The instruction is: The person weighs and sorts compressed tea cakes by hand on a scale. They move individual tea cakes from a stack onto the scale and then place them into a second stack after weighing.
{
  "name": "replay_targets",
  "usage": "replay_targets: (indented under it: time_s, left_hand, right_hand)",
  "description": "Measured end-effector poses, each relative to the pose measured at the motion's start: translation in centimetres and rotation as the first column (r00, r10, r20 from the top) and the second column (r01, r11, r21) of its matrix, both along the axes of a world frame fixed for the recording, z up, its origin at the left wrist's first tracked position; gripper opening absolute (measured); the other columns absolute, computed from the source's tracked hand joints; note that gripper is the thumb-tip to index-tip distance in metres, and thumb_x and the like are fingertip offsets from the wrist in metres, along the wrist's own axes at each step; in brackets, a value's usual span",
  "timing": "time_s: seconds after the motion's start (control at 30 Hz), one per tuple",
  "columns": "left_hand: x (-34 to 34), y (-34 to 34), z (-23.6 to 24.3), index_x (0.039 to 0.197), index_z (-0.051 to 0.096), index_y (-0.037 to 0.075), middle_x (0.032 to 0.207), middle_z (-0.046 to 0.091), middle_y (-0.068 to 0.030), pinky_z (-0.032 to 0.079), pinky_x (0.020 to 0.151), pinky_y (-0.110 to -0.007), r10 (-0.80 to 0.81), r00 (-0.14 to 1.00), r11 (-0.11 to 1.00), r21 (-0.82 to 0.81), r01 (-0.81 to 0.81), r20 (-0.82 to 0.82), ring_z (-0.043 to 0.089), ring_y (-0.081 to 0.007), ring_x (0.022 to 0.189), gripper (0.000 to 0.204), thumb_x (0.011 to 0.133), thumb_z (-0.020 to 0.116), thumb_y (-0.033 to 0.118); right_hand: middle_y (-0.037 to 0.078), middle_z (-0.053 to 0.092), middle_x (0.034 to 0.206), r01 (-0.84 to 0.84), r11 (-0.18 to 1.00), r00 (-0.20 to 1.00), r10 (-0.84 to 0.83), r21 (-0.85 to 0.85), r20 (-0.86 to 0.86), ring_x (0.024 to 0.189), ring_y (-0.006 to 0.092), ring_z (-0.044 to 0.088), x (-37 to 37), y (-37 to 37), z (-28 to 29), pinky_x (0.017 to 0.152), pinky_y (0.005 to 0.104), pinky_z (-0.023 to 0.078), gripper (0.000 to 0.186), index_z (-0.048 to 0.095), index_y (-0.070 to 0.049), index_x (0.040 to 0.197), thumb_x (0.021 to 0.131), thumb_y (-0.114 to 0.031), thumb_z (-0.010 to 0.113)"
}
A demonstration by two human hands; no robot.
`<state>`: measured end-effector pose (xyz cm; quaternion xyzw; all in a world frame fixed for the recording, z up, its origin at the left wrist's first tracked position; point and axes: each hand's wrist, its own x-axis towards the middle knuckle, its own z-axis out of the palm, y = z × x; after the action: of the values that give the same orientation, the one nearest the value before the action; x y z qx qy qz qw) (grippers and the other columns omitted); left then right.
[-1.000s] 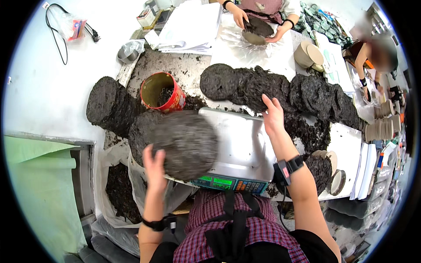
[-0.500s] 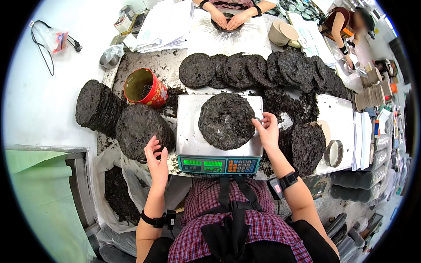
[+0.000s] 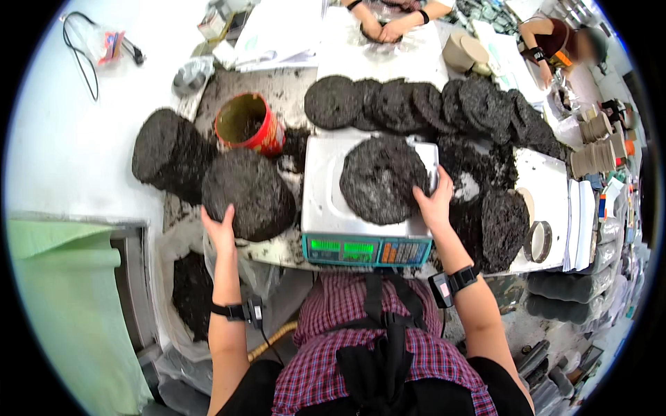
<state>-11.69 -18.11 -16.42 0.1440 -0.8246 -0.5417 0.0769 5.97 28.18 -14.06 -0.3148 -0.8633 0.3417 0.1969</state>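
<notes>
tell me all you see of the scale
The scale has a shiny, metal-looking plate and a teal front, with lit green displays at left and a keypad at right. It stands on the table, with a dark disc on its plate. The right hand is at the disc's edge; whether it touches the scale is unclear.

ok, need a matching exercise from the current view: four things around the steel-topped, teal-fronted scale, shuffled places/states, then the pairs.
Column 1
1. steel-topped, teal-fronted scale
2. red cylindrical can
3. rough, blackish round disc
4. bare left hand

Column 2
a. at the near side of a thick, dark round stack
b. lying on the scale, with the bare right hand at its edge
c. shows a lit green display
d. standing open-topped

Pairs: 1-c, 2-d, 3-b, 4-a
</notes>
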Motion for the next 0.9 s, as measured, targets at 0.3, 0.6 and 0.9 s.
replay_targets:
  time_s: [0.3,0.6,0.9]
  left_hand:
    - [0.9,2.4,2.5,0.147,0.018,0.001,0.15,0.024,-0.0197,0.021,0.113,-0.042,0.073,0.994,0.986,-0.157,-0.06,0.079,0.025,-0.0327,0.138,0.089,0.082,0.073,0.025]
    - [0.7,3.6,3.8,0.149,0.017,0.006,0.152,0.019,-0.0173,0.022,0.112,-0.05,0.102,0.974,0.981,-0.183,-0.064,0.204,0.02,-0.0348,0.14,0.091,0.081,0.073,0.032]
    - [0.4,1.4,3.8,0.148,0.022,0.006,0.15,0.027,-0.0169,0.029,0.108,-0.044,0.054,0.97,0.997,0.046,-0.067,0.236,0.031,-0.0328,0.135,0.083,0.083,0.072,0.019]
  right_hand:
    - [0.009,0.059,0.118,0.237,0.39,0.862,-0.506,-0.89,0.008,0.11,0.0215,0.054,4.3,3.6,3.6,0.096,0.0349,0.041,0.039,0.049,0.002,0.125,0.088,-0.006,0.058]
    - [0.013,0.048,0.132,-0.027,0.286,0.873,-0.459,-0.958,-0.162,0.123,0.0268,0.043,-17.2,7.6,-0.1,0.105,0.0423,0.033,0.064,0.037,0.0,0.135,0.082,-0.013,0.071]
    - [0.004,0.06,0.107,-0.126,0.53,0.943,-0.197,-0.838,-0.267,0.1,0.0119,0.056,-11.0,4.2,4.4,0.088,0.0253,0.044,0.026,0.057,-0.003,0.114,0.088,-0.008,0.063]
